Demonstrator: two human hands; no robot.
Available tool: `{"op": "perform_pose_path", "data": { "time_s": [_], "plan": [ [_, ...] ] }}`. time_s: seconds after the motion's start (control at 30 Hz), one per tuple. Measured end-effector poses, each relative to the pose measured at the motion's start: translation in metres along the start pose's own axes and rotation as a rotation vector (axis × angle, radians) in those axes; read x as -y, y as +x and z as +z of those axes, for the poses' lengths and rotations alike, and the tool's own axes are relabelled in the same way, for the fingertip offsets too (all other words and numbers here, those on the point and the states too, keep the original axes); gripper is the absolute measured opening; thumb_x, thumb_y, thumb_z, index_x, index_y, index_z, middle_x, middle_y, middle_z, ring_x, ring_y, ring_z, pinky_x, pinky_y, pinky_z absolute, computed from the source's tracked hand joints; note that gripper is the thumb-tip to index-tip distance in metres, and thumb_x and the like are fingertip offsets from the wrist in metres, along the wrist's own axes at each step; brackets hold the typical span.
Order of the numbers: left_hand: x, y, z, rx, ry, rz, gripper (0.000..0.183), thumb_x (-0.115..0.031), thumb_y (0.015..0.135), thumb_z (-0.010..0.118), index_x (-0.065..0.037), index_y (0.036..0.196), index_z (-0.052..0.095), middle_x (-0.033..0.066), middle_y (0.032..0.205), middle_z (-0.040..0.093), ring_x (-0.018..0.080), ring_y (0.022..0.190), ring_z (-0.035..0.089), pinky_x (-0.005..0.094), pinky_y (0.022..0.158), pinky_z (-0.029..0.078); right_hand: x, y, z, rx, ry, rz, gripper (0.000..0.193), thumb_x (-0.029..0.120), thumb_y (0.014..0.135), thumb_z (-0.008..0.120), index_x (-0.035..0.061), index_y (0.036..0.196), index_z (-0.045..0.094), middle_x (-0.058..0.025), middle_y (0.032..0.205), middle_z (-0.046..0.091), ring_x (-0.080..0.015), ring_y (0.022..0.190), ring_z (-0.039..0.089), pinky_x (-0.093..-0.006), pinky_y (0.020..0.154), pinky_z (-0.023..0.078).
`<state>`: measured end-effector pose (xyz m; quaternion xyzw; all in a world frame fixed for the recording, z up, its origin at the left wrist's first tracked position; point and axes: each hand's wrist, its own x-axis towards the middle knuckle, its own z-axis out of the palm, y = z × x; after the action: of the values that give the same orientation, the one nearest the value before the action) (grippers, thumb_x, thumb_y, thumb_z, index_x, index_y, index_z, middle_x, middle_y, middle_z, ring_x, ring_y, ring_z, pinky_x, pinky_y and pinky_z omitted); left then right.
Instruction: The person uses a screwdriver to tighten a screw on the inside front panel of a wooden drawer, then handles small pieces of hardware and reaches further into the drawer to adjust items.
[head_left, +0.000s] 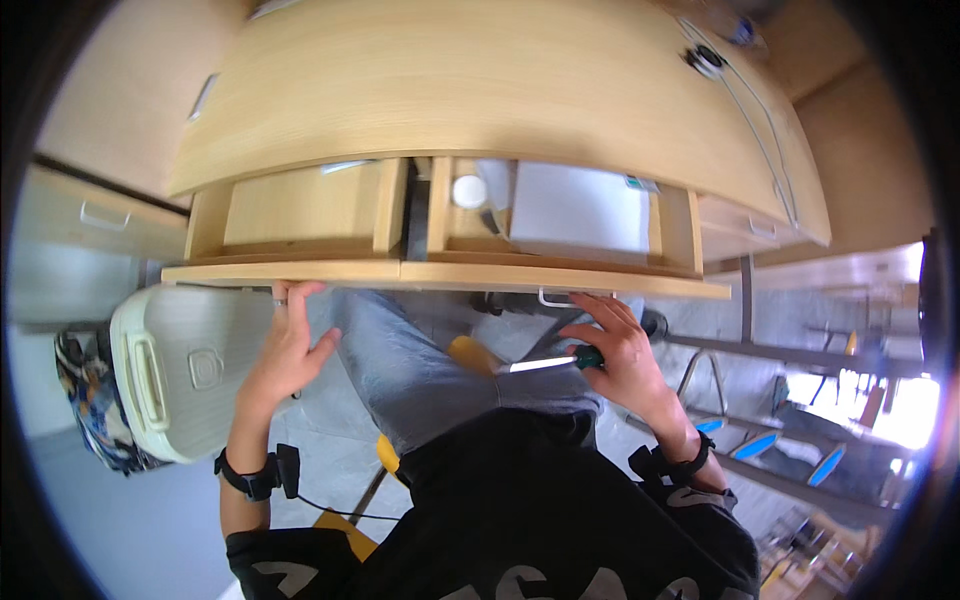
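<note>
Two open wooden drawers side by side, a left drawer (290,215) and a right drawer (470,230), jut out from the desk toward me. My left hand (292,345) has its fingertips at the lower edge of the left drawer's front, its thumb apart. In my right hand (622,350) is a tool with a dark green handle (588,357) and a bright, narrow shaft or blade pointing left; its exact kind is unclear. That hand's fingertips also reach the white pull handle (548,300) of the right drawer.
Inside the right drawer lie a white sheet (580,208) and a round white object (468,191). The desktop (450,80) carries a cable with a black round piece (705,62). A pale suitcase (205,400) stands at left. A blurred yellow object (472,352) shows over my lap.
</note>
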<state>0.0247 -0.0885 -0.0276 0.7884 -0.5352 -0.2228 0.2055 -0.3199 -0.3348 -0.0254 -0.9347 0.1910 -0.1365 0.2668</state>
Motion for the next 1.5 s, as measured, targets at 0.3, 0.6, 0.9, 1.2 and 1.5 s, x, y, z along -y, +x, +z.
{"op": "perform_pose_path", "data": {
  "time_s": [0.3, 0.6, 0.9, 1.2, 1.5],
  "plan": [
    [0.028, 0.079, 0.006, -0.244, 0.079, 0.051, 0.06, -0.002, 0.078, 0.068, -0.006, 0.13, 0.04, 0.0227, 0.126, 0.045, 0.0428, 0.119, 0.048, 0.0439, 0.1, 0.041, 0.013, -0.041, -0.009, 0.227, 0.214, 0.046, 0.033, 0.003, 0.063, 0.068, 0.0091, 0.096, 0.067, -0.0107, 0.104, 0.065, -0.0343, 0.105, 0.058, -0.0434, 0.091, 0.046],
    [0.028, 0.127, 0.015, -0.334, 0.039, 0.031, 0.061, -0.002, 0.08, 0.064, -0.009, 0.135, 0.039, 0.019, 0.129, 0.039, 0.0363, 0.119, 0.047, 0.0423, 0.099, 0.042, 0.04, -0.081, -0.031, 0.815, 0.308, 0.066, 0.051, 0.011, 0.076, 0.071, 0.01, 0.126, 0.058, -0.018, 0.12, 0.059, -0.0375, 0.116, 0.054, -0.0435, 0.098, 0.044],
    [0.008, 0.141, 0.011, -0.268, -0.123, 0.097, 0.065, -0.009, 0.082, 0.066, -0.01, 0.14, 0.037, 0.0182, 0.141, 0.036, 0.0359, 0.128, 0.042, 0.0406, 0.088, 0.048, 0.011, -0.067, -0.082, 0.961, 0.984, -0.227, 0.044, 0.026, 0.09, 0.068, 0.0034, 0.127, 0.059, -0.018, 0.126, 0.062, -0.0315, 0.106, 0.064, -0.0394, 0.091, 0.051],
    [-0.047, 0.105, 0.006, -0.217, -0.073, 0.273, 0.05, -0.007, 0.085, 0.059, -0.008, 0.133, 0.047, 0.0107, 0.136, 0.049, 0.0246, 0.126, 0.047, 0.0388, 0.104, 0.038, 0.009, 0.048, -0.098, 0.489, 0.276, 0.286, 0.033, 0.005, 0.083, 0.068, -0.0007, 0.115, 0.063, -0.0053, 0.085, 0.061, -0.0128, 0.076, 0.058, -0.027, 0.065, 0.045],
    [-0.127, 0.077, 0.054, 0.521, -0.593, 0.277, 0.045, 0.0, 0.094, 0.054, -0.004, 0.138, 0.043, 0.011, 0.129, 0.056, 0.0191, 0.114, 0.056, 0.0337, 0.097, 0.047, -0.03, 0.095, -0.073, 0.449, 0.637, 0.266, 0.027, 0.012, 0.081, 0.077, 0.0051, 0.106, 0.068, 0.003, 0.078, 0.058, -0.003, 0.063, 0.053, -0.0169, 0.051, 0.037]
  ]
}}
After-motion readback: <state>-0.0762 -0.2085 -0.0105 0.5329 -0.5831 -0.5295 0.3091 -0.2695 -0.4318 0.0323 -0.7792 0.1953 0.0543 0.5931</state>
